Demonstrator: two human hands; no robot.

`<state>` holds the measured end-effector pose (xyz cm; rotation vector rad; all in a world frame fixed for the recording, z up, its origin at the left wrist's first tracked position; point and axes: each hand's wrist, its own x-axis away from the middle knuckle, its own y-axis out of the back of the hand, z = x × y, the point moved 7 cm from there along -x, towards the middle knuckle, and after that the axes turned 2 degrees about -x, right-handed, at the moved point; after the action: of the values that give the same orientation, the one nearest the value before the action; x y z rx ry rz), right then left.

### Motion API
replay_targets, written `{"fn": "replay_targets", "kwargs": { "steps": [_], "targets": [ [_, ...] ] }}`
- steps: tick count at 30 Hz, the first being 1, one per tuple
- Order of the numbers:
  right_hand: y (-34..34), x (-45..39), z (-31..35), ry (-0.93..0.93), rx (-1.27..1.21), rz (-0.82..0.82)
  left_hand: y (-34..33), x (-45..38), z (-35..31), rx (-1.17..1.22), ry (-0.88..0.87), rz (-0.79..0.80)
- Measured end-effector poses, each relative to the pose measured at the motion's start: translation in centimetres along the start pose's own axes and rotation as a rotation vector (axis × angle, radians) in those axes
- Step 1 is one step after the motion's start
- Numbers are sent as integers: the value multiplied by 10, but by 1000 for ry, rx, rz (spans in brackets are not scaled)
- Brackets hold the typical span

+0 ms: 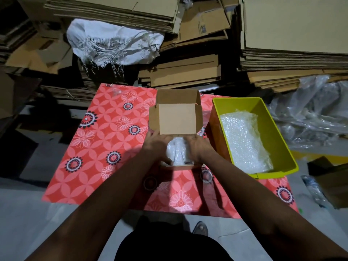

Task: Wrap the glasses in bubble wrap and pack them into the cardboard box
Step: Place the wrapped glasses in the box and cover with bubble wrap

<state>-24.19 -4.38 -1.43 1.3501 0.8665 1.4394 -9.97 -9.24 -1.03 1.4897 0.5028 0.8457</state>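
A small cardboard box [177, 119] stands open on the red flowered table, its lid flap raised toward the back. Inside its near end lies a glass wrapped in bubble wrap [178, 154], pale and shiny. My left hand [157, 147] rests on the left side of the bundle and the box's left edge. My right hand [198, 147] presses on the bundle's right side. Both hands grip the wrapped glass from either side; their fingertips are partly hidden by the box. More bubble wrap [244, 142] lies in a yellow bin.
The yellow plastic bin [267, 117] stands just right of the box. The red flowered tablecloth [105, 144] covers the table. Stacks of flattened cardboard [188, 72] and a white woven sack [113, 40] lie behind. Clear plastic sheeting [316, 113] is heaped at right.
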Motion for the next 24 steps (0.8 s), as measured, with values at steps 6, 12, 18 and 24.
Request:
{"fn": "replay_targets", "kwargs": {
  "steps": [6, 12, 18, 24],
  "targets": [
    [9, -14, 0, -31, 85, 117, -2, 4, 0, -49, 47, -48],
    [13, -8, -7, 50, 22, 207, -3, 3, 16, 171, -3, 0],
    [5, 8, -26, 64, 297, 44, 6, 25, 25, 305, 9, -123],
    [-1, 15, -21, 9, 235, -201, -7, 25, 15, 228, 82, -115]
  ]
}}
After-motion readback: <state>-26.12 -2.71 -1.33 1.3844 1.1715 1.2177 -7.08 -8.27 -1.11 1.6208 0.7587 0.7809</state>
